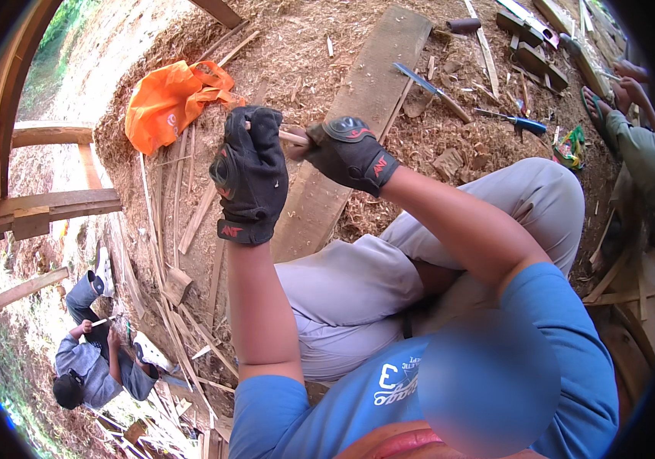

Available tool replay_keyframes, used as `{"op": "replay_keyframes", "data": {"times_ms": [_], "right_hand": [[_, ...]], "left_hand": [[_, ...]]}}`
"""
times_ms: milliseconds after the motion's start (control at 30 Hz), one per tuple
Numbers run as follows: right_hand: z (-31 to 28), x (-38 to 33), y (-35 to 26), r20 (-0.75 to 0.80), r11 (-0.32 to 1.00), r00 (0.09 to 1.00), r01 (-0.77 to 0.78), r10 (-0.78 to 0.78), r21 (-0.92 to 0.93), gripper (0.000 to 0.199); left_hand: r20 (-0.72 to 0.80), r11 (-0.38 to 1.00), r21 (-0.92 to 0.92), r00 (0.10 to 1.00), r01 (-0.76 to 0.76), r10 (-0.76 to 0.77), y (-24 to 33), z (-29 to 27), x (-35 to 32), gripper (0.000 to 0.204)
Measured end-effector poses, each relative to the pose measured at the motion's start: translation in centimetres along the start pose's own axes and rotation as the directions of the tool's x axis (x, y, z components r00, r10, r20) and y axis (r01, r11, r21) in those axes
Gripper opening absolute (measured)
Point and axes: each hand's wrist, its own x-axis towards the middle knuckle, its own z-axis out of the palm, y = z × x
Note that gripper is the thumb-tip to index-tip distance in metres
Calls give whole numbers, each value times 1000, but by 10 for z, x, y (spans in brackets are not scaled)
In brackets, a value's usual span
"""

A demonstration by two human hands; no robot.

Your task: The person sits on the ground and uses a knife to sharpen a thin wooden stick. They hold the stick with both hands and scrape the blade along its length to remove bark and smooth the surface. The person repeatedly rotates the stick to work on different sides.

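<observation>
My left hand (pixel 251 176), in a black glove with a padded back, is closed in a fist around a pale wooden stick (pixel 294 139). My right hand (pixel 350 153), gloved the same way, is closed at the stick's other end, to the right. Only a short stretch of the wood shows between the two fists; the rest is hidden by the gloves. Both hands are held above a long wooden plank (pixel 385 57) lying on the shavings. Nearest beyond my right hand, a knife with a wooden handle (pixel 454 105) rests across the plank's right edge.
An orange bag (pixel 163 103) lies on the shavings beyond my left hand. Right are a blue-handled tool (pixel 526 124), wooden hand planes (pixel 540 67) and another person's arm (pixel 641 99). A second person (pixel 102 359) sits lower left, near wood strips (pixel 182 306) and a timber frame (pixel 56 206).
</observation>
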Motion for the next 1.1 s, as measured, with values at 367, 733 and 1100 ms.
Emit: {"op": "replay_keyframes", "data": {"times_ms": [367,733,1100], "right_hand": [[7,2,22,185,991,975,-112,124,-74,28],[7,-5,22,93,995,992,-79,84,-54,31],[26,-9,47,125,995,989,-68,76,-67,23]], "left_hand": [[5,999,9,999,42,-42,-1,6,-3,28],[13,993,-2,993,114,-114,-2,3,-1,28],[29,999,-25,999,44,-43,0,7,-2,23]]}}
